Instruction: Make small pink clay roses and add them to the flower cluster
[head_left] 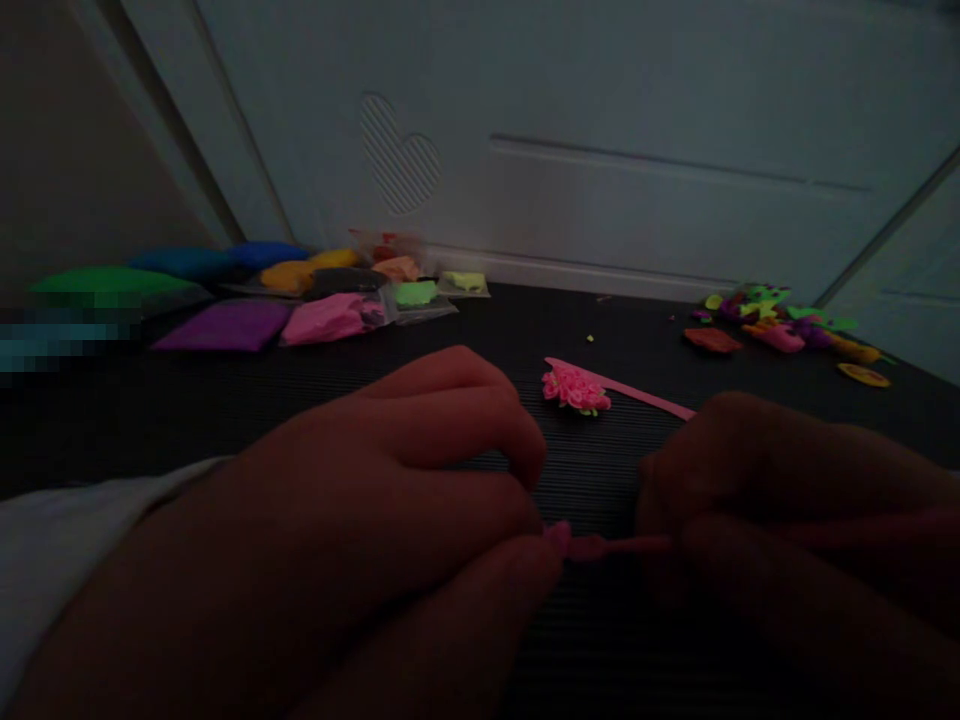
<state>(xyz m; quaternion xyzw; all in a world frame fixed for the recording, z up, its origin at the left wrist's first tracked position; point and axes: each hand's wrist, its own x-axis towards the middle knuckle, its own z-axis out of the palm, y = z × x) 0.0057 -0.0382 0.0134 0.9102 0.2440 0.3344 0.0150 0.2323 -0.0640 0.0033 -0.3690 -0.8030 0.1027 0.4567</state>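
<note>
Between thumb and index finger, my left hand (420, 500) pinches a small piece of pink clay (557, 538). My right hand (765, 500) is closed around a pink clay modelling tool (637, 545), whose narrow tip points left and meets the clay piece, or comes very close to it. The tool's handle runs back to the right through the fingers. Just beyond my hands lies a cluster of small pink clay flowers (576, 390) with bits of green. A second pink modelling tool (645, 397) rests beside it, its right end hidden behind my right hand.
Bags of coloured clay line the back left, among them a purple bag (225, 325), a green bag (120, 288) and a pink bag (334, 317). Several colourful clay pieces (780, 325) are heaped at the back right. A white panel (637, 90) rises behind the dark table (480, 330).
</note>
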